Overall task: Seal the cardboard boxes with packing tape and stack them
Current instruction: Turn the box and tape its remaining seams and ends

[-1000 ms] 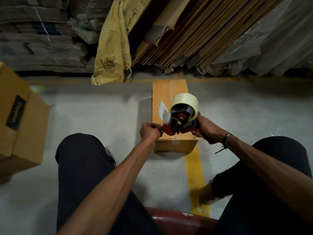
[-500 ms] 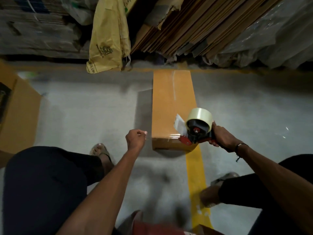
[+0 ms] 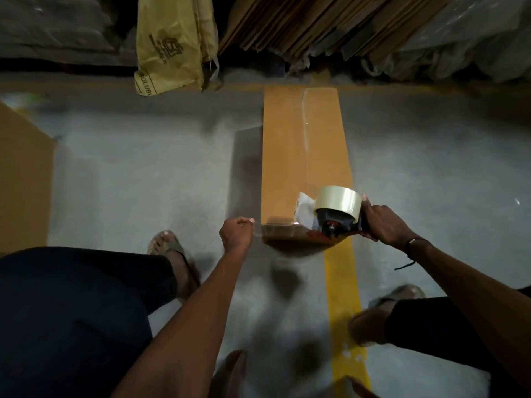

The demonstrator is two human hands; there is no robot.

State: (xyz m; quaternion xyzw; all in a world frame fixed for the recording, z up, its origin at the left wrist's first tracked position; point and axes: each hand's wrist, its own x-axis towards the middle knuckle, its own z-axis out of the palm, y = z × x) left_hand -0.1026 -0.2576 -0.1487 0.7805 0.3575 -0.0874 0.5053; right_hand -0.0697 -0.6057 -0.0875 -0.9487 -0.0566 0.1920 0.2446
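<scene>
Right hand still gripping tape dispenser at near end of long box, left hand still a loose empty fist beside box, hardly moved since half second ago

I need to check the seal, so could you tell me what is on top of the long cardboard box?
Clear tape runs along the long cardboard box; the tape dispenser covers its near end.

Bare floor lies open left of the long box, up to a larger carton at the left edge. Leaning cardboard sheets and a hanging bag block the box's far end; open floor also lies to its right.
</scene>
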